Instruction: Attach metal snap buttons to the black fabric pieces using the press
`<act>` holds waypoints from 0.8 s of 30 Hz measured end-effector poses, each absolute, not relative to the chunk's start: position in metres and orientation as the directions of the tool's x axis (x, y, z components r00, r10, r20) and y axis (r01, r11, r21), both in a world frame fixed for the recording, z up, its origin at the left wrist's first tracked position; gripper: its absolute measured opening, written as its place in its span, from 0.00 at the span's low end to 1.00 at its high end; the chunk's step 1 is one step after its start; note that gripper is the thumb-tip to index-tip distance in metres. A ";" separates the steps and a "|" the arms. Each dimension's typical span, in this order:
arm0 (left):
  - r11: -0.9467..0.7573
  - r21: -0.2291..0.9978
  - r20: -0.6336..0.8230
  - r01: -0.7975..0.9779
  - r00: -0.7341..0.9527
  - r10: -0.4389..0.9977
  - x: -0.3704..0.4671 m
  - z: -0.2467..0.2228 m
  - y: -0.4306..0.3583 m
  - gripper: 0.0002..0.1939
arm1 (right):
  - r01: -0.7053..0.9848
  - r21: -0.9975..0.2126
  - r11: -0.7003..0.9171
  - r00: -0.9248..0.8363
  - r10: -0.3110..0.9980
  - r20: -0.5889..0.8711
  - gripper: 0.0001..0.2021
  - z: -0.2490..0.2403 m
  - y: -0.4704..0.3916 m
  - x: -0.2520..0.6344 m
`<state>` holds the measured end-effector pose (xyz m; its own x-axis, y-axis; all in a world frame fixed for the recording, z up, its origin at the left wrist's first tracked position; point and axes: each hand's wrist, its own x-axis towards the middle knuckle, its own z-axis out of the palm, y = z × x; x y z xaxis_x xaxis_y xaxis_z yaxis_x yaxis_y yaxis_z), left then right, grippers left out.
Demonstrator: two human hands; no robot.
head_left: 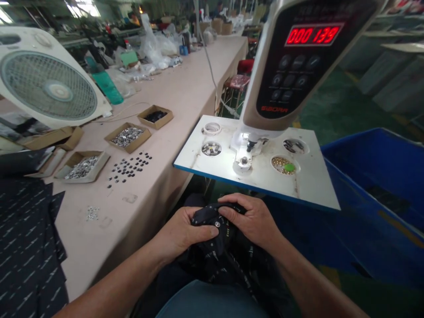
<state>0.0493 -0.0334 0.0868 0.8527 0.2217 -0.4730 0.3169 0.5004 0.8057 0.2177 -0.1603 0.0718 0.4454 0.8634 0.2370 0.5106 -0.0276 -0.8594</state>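
Dark patterned fabric (215,251) is bunched over my lap, below the near edge of the machine's white plate. My left hand (183,229) grips it from the left, the thumb lying beside a small round metal snap (217,224). On the right, my right hand (253,216) pinches the fabric's upper edge between thumb and fingers. Above both hands stands the press machine (285,66), its red display lit, with its head over a small round die (243,164). Nothing lies on that die.
The white plate (212,172) has round wells of small parts. Left on the table (165,106) are boxes of snaps (127,137), loose black snaps (132,167), a fan (56,90), a green bottle (107,86) and dark fabric (29,247). A blue bin (380,176) stands right.
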 end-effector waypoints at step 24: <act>0.798 0.557 -0.543 0.230 0.828 0.140 0.022 0.078 -0.039 0.16 | 0.551 -0.830 -0.085 0.445 0.872 0.206 0.08 0.092 -0.153 0.191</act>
<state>0.0216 -0.0388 0.0783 0.8279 0.1400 -0.5432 0.2305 0.7980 0.5569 0.1907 -0.1527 0.0923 0.4448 0.8716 0.2061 0.5510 -0.0849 -0.8302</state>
